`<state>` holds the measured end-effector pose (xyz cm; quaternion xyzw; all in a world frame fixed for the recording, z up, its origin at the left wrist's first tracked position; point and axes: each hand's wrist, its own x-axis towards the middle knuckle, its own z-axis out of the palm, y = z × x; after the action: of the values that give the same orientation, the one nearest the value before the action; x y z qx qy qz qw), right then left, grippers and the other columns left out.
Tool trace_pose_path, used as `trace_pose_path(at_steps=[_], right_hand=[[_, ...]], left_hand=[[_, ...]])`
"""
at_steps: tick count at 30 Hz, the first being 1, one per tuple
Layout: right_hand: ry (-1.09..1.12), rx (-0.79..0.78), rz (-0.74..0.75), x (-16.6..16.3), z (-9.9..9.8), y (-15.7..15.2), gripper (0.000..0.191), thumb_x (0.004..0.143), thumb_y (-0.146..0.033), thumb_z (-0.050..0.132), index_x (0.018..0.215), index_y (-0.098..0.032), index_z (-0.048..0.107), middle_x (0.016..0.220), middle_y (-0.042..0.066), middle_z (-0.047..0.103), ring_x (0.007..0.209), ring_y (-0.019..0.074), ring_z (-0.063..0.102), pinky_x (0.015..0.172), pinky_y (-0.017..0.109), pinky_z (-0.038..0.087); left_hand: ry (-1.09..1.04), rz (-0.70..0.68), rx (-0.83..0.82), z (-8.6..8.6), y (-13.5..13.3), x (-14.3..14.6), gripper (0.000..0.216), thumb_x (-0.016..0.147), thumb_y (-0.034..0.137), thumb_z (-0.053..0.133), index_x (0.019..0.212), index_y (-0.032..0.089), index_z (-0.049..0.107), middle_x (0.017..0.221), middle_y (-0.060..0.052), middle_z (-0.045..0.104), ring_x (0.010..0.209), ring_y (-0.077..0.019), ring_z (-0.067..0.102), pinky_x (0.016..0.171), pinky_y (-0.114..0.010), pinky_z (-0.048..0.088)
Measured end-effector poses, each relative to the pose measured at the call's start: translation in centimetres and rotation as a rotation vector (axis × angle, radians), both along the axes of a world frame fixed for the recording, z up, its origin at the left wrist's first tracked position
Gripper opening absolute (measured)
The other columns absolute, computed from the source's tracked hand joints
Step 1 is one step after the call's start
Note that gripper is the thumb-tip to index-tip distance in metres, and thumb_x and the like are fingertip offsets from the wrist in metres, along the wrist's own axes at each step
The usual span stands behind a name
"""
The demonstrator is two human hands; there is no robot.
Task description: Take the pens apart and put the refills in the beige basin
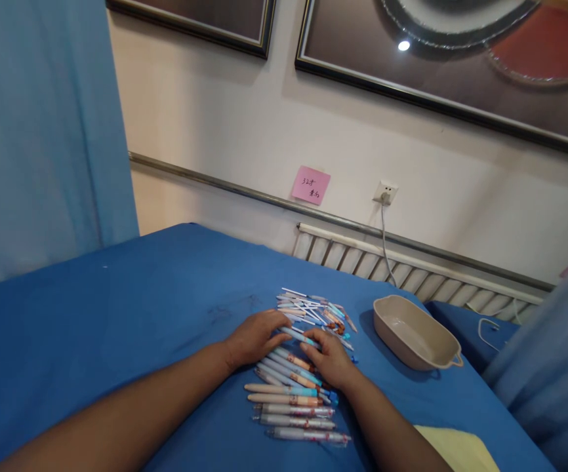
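Observation:
Between my two hands is a pale blue pen point(300, 335), held just above the other pens. The fingers of my left hand point(260, 335) are closed on its left end, and my right hand point(329, 357) grips its right end. Below my hands lies a row of assembled pens point(291, 400), side by side, some grey-blue, some peach, some clear with a printed pattern. Just beyond my fingers is a loose pile of pen parts and thin white refills point(308, 307). My palms hide part of the pens underneath.
An oblong beige basin point(414, 334) stands to the right on the blue cloth point(166, 282). Near my right forearm is a yellow sheet point(456, 449). A radiator point(357, 255), a metal rail point(244, 190) and a plugged-in cable point(385, 242) are along the wall; blue curtains point(42, 131) hang at the sides.

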<state>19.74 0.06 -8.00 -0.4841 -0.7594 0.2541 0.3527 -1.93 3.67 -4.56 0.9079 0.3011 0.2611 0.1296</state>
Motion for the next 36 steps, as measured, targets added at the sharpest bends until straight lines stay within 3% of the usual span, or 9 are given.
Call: trace_pose_path(at_steps=[4, 7, 11, 15, 20, 24, 29, 34, 36], right_hand=[[0.105, -0.057, -0.008, -0.36, -0.12, -0.02, 0.023, 0.086, -0.035, 0.048, 0.084, -0.018, 0.063, 0.07, -0.001, 0.061, 0.065, 0.0132, 0.054, 0.062, 0.023, 0.042], [0.115, -0.041, -0.015, -0.37, -0.32, 0.12, 0.021, 0.085, -0.035, 0.05, 0.083, -0.018, 0.062, 0.071, -0.002, 0.061, 0.066, 0.0128, 0.054, 0.063, 0.023, 0.042], [0.095, -0.032, -0.017, -0.15, -0.44, 0.26, 0.02, 0.085, -0.034, 0.051, 0.082, -0.018, 0.061, 0.073, -0.001, 0.062, 0.07, 0.0137, 0.056, 0.066, 0.024, 0.044], [0.024, 0.014, -0.038, -0.03, -0.28, 0.15, 0.018, 0.085, -0.033, 0.051, 0.083, -0.019, 0.063, 0.08, 0.0, 0.065, 0.076, 0.0148, 0.058, 0.071, 0.025, 0.043], [-0.023, 0.037, -0.055, -0.05, -0.11, 0.03, 0.015, 0.084, -0.029, 0.052, 0.084, -0.019, 0.063, 0.08, 0.0, 0.066, 0.077, 0.0148, 0.059, 0.071, 0.025, 0.042], [-0.068, 0.071, -0.059, -0.07, 0.21, -0.11, 0.013, 0.084, -0.027, 0.052, 0.084, -0.019, 0.063, 0.082, 0.0, 0.066, 0.078, 0.0147, 0.059, 0.071, 0.025, 0.041], [-0.133, 0.117, -0.045, 0.03, 0.47, -0.25, 0.013, 0.085, -0.026, 0.052, 0.084, -0.019, 0.063, 0.081, 0.001, 0.065, 0.078, 0.015, 0.058, 0.072, 0.025, 0.04], [-0.121, 0.133, -0.061, 0.39, 0.13, -0.08, 0.013, 0.085, -0.027, 0.052, 0.086, -0.019, 0.062, 0.084, 0.002, 0.065, 0.08, 0.0155, 0.058, 0.073, 0.025, 0.04], [-0.134, 0.14, -0.064, 0.39, 0.07, -0.07, 0.013, 0.085, -0.027, 0.052, 0.085, -0.019, 0.062, 0.083, 0.002, 0.065, 0.079, 0.0156, 0.058, 0.073, 0.025, 0.04]], left_hand=[[-0.003, -0.039, 0.017, 0.26, -0.19, 0.12, 0.021, 0.089, 0.032, 0.05, 0.105, 0.021, 0.058, 0.104, -0.006, 0.063, 0.099, -0.0215, 0.055, 0.09, -0.034, 0.041], [-0.071, -0.058, 0.032, 0.32, -0.24, 0.21, 0.028, 0.087, 0.03, 0.054, 0.114, 0.022, 0.054, 0.114, -0.007, 0.06, 0.108, -0.0223, 0.051, 0.096, -0.036, 0.038], [-0.048, -0.017, 0.006, 0.17, -0.2, 0.33, 0.019, 0.088, 0.03, 0.051, 0.103, 0.021, 0.059, 0.102, -0.006, 0.064, 0.099, -0.0215, 0.056, 0.089, -0.033, 0.042], [-0.01, 0.033, -0.058, 0.47, -0.33, 0.38, 0.024, 0.092, 0.033, 0.043, 0.104, 0.021, 0.059, 0.096, -0.005, 0.066, 0.09, -0.02, 0.059, 0.081, -0.031, 0.044], [-0.089, -0.016, -0.037, 0.56, -0.46, 0.4, 0.036, 0.085, 0.034, 0.055, 0.119, 0.021, 0.052, 0.107, -0.006, 0.062, 0.098, -0.0213, 0.056, 0.089, -0.032, 0.042], [-0.046, 0.028, -0.092, 0.11, -0.15, 0.33, 0.026, 0.093, 0.031, 0.041, 0.11, 0.022, 0.058, 0.102, -0.005, 0.065, 0.094, -0.0203, 0.059, 0.086, -0.031, 0.043], [-0.066, -0.035, -0.057, 0.0, -0.06, 0.24, 0.042, 0.084, 0.033, 0.056, 0.124, 0.022, 0.049, 0.112, -0.006, 0.061, 0.101, -0.0215, 0.055, 0.09, -0.032, 0.042], [-0.007, 0.025, -0.113, 0.07, 0.01, 0.22, 0.029, 0.095, 0.031, 0.036, 0.114, 0.021, 0.055, 0.093, -0.004, 0.066, 0.088, -0.0191, 0.06, 0.084, -0.032, 0.044], [-0.008, 0.028, -0.119, -0.07, 0.16, 0.11, 0.03, 0.094, 0.034, 0.039, 0.117, 0.022, 0.053, 0.096, -0.004, 0.065, 0.088, -0.0192, 0.06, 0.083, -0.032, 0.045]])
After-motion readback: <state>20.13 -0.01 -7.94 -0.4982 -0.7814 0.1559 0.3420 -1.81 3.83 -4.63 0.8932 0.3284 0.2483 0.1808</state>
